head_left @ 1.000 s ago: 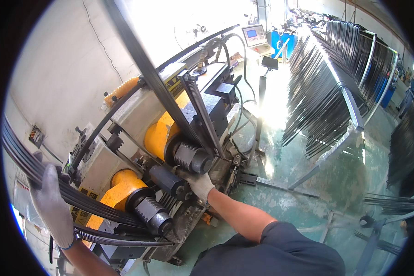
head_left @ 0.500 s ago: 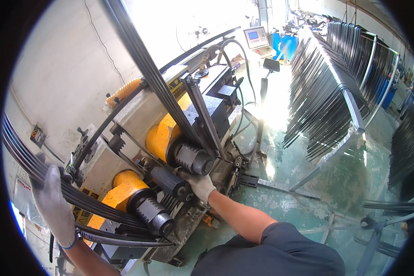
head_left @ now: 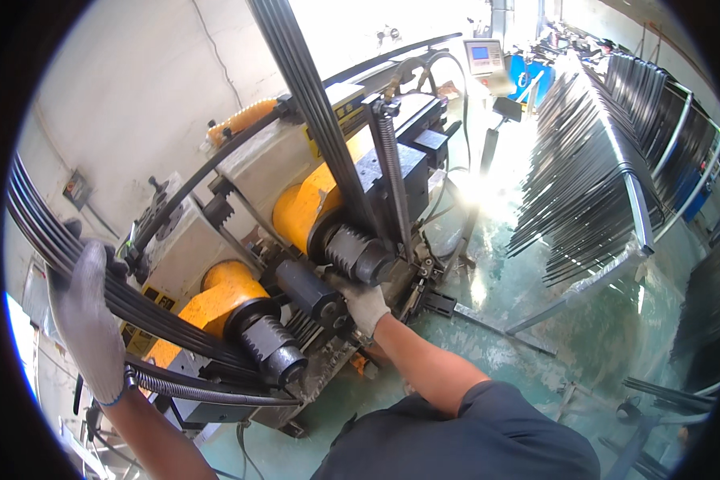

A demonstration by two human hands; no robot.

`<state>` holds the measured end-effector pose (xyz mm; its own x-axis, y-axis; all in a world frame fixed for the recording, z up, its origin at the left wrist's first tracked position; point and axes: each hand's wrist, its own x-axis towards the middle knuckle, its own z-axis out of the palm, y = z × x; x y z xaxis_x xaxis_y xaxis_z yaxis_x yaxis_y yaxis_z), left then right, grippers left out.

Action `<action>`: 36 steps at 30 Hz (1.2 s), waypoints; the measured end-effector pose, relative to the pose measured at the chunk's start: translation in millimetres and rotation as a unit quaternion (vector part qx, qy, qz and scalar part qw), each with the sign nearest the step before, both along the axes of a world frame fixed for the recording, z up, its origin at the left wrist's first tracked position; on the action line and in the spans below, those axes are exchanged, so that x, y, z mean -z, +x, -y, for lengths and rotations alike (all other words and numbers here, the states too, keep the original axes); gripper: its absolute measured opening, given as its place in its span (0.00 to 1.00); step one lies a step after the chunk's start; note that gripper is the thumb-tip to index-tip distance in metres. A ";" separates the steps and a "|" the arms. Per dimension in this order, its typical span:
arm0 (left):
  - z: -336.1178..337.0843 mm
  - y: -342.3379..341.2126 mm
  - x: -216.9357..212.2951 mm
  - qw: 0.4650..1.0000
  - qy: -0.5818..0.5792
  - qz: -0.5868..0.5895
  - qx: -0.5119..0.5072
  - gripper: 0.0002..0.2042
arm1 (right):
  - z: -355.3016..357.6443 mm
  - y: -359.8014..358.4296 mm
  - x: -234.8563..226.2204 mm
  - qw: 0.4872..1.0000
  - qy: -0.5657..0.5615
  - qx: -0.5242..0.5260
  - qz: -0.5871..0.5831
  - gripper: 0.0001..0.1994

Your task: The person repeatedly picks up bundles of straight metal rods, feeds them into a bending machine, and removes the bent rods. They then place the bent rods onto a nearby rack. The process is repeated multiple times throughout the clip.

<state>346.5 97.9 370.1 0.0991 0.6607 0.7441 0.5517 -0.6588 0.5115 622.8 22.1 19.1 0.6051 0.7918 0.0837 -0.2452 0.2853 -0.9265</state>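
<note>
Head view, one entry, all places taken from the large grey-and-yellow roll-bending machine (head_left: 240,232). Item: bundle of long dark ribbed metal strips (head_left: 128,300), curved, running in from the left of the machine, passing between its rollers and rising steeply out above it toward the top of the frame. Item: my left hand (head_left: 84,316), in a light grey knit glove, to the left of the machine, curled closed over the incoming stretch of the bundle, fingers wrapped over its upper edge. Item: my right hand (head_left: 366,304), same kind of glove, at the front of the machine, pressed against the strips just below the black grooved upper roller (head_left: 358,252); whether its fingers close round anything I cannot tell, the roller hides them. Item: black grooved lower roller (head_left: 276,352) on a yellow drum, below and left of the upper one, strips lying across it. Item: racks of finished dark curved strips (head_left: 592,160), well apart to the right of the machine, on the green painted floor (head_left: 536,296). Step in hand, as I judge it: feeding and steadying the bundle through the rollers. Next move calls for keeping the strips seated in the grooves, the left hand supporting their weight, the right clear of the pinch point.
</note>
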 end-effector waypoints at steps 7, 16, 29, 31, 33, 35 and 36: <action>12.8 11.3 -0.4 1.000 -0.013 0.019 -0.002 0.24 | 9.8 -3.6 -36.0 0.989 -0.029 -0.026 -0.143 0.20; 29.0 14.3 -19.2 0.992 -0.013 -0.012 -0.124 0.31 | -9.2 -1.3 1.2 0.997 -0.057 0.012 -0.057 0.24; 32.6 -9.0 -10.7 0.994 -0.090 -0.007 -0.056 0.28 | -3.6 0.0 30.4 0.998 -0.042 -0.001 -0.054 0.12; 31.8 -15.5 -12.1 0.994 -0.087 -0.029 -0.052 0.27 | -3.4 0.0 25.4 0.998 -0.039 0.001 -0.049 0.13; 39.3 -7.5 -16.8 0.994 -0.076 -0.045 -0.065 0.26 | -1.9 -0.9 12.4 0.995 -0.039 -0.005 -0.086 0.13; 34.0 -11.1 -19.1 0.994 -0.081 -0.043 -0.065 0.26 | -2.4 0.2 7.7 0.994 -0.029 0.013 -0.107 0.13; 35.9 -11.1 -20.5 0.992 -0.085 -0.051 -0.075 0.26 | -1.9 1.4 8.3 0.994 -0.043 -0.003 -0.100 0.14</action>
<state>335.4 62.0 390.6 0.0583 0.7892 0.6114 0.6920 -0.4734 0.5451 624.2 24.0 10.8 0.5987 0.7939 -0.1063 -0.4288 0.2057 -0.8797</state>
